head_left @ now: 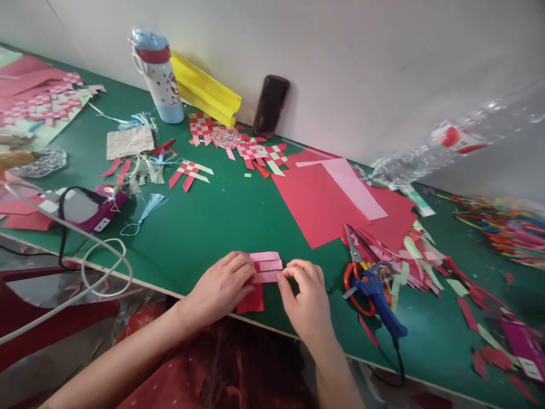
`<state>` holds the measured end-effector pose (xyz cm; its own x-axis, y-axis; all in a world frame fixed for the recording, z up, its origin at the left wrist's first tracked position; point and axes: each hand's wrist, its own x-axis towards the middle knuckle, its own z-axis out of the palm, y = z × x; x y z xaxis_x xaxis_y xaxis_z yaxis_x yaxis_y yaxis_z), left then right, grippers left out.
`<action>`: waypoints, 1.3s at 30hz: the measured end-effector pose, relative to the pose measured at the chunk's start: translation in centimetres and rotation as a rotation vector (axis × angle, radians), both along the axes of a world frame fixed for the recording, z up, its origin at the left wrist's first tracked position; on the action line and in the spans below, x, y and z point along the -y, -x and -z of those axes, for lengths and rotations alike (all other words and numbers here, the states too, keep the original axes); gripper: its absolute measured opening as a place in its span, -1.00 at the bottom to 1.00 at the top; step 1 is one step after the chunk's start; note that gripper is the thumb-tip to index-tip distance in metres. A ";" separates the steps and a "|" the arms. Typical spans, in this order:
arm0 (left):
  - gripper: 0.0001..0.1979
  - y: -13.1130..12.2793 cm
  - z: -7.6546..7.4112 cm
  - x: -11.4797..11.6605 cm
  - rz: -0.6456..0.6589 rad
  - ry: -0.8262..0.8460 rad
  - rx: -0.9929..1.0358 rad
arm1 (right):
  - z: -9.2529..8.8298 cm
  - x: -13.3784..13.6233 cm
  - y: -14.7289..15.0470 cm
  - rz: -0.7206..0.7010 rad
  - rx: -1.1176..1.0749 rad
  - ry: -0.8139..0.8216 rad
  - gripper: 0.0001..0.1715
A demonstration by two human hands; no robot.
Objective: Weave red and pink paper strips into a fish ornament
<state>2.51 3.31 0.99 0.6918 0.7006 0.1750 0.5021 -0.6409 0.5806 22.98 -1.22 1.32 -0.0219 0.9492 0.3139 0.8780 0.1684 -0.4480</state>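
Observation:
Pink paper strips (267, 264) lie side by side at the table's front edge, crossing over red paper (252, 301) that hangs toward me. My left hand (225, 281) is closed over their left end, fingers bent and thumb tucked in, holding the paper down; part of the weave is hidden under it. With thumb and index finger pressed together, my right hand (304, 295) pinches the right end of the lowest pink strip.
Right of my hands lie orange-handled scissors (352, 278), a blue glue gun (381, 307) and paper scraps. Red sheets (319, 204), woven pieces (189, 173), tassels (149, 210), a tumbler (164, 79), a phone (271, 105) and a plastic bottle (443, 145) stand or lie farther back. A white cable (123, 255) loops at left.

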 end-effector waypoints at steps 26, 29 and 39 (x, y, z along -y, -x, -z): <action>-0.82 0.1 0.4 -0.1 0.034 -0.045 0.023 | 1.4 -0.4 0.0 0.031 0.086 -0.006 -0.92; -0.81 0.1 0.4 -0.1 0.033 -0.051 0.028 | 1.5 -0.2 -0.3 0.056 0.063 -0.061 -0.85; -0.78 0.3 0.3 0.0 0.062 -0.176 0.002 | -0.4 2.8 1.4 -0.156 0.304 0.015 -0.68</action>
<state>2.24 3.33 0.66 0.7324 0.6148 0.2926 0.4575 -0.7626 0.4573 21.58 -4.05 1.72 -0.2578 0.9315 0.2568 0.9359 0.3067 -0.1730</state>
